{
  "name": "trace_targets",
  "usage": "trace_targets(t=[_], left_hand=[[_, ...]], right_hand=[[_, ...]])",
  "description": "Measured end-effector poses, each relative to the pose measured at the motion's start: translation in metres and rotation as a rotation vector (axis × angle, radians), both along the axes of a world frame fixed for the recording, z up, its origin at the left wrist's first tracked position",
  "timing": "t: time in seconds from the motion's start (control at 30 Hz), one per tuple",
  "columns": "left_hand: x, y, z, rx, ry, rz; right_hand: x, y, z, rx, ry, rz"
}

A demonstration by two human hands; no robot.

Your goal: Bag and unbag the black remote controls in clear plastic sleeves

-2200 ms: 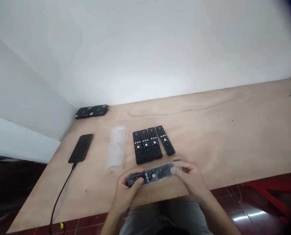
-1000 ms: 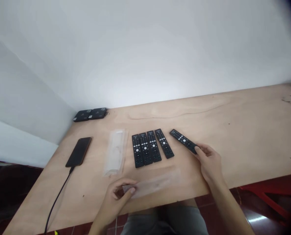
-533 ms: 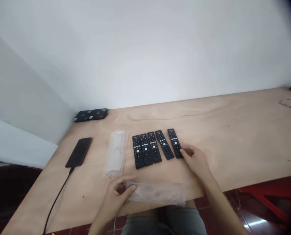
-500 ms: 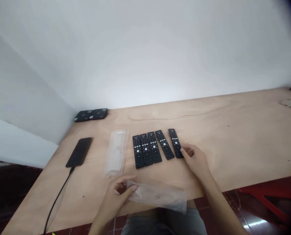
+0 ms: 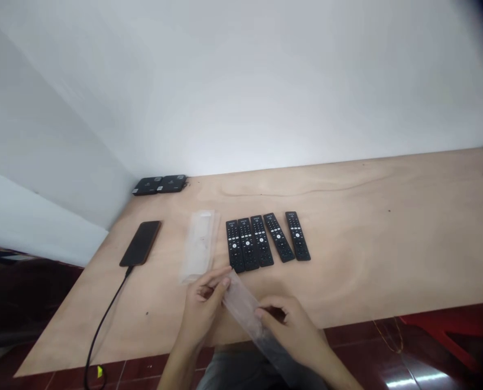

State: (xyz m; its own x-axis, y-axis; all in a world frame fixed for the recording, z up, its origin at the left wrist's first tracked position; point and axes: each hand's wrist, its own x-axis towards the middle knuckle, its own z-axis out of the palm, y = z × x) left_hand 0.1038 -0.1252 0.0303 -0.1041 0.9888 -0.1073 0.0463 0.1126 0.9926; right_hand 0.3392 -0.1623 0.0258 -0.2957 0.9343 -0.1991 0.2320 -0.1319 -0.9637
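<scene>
While the person is working at a plywood bench (image 5: pixel 367 227) set against a white wall (image 5: pixel 265 81), the inspected area is showing the following. At the far corner, two flat black units (image 5: pixel 159 184) are lying side by side. Nearer on the left, a dark smartphone (image 5: pixel 140 244) is lying face up with a black cable (image 5: pixel 107 319) trailing from it over the near edge. Five black remote controls (image 5: pixel 261 241) are lying unwrapped in a row at mid-bench, button faces up, their long axes pointing away from the person. The first three are nearly touching, the fourth is leaning, and the fifth is standing just apart. No wrapped remote is in view, so the unwrapping appears complete for these five; any further stock cannot be confirmed. A flat transparent sleeve (image 5: pixel 200 246) is lying just left of the row and appears empty.

A clear plastic sleeve (image 5: pixel 241 303) is being held in the air above the near part of the bench. Its long axis is running diagonally, its upper end pointing toward the leftmost remote and stopping just short of it, its lower end passing beyond the near edge. The left hand (image 5: pixel 203 306) is pinching the upper end between thumb and fingers, while the right hand (image 5: pixel 294 325) is clenching around the lower middle.
</scene>
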Motion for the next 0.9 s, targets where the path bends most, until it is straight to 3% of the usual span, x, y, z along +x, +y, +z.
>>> trace_targets(t=[0.17, 0.27, 0.37, 0.5, 0.6, 0.73, 0.8, 0.9], left_hand=[[0.006, 0.001, 0.004, 0.016, -0.136, 0.106], [0.019, -0.008, -0.002, -0.006, -0.112, 0.049], [0.032, -0.020, -0.009, -0.039, -0.051, -0.026], [0.018, -0.017, -0.005, 0.003, 0.022, 0.037], [-0.019, 0.010, 0.010, 0.084, 0.084, 0.138], [-0.072, 0.067, 0.031, 0.124, 0.131, 0.180], [-0.089, 0.097, 0.035, 0.066, 0.236, 0.146], [-0.101, 0.133, 0.027, 0.049, 0.324, 0.216]], right_hand=[[-0.005, 0.005, -0.010, 0.013, 0.129, -0.165], [-0.014, 0.010, -0.014, 0.031, 0.186, -0.249], [-0.022, 0.015, -0.017, 0.033, 0.219, -0.256], [-0.020, 0.020, -0.018, 0.051, 0.223, -0.224], [-0.010, 0.022, -0.016, 0.083, 0.167, -0.223], [0.000, 0.025, -0.016, 0.083, 0.144, -0.175], [0.001, 0.026, -0.017, 0.083, 0.156, -0.137], [-0.001, 0.026, -0.021, 0.085, 0.164, -0.115]])
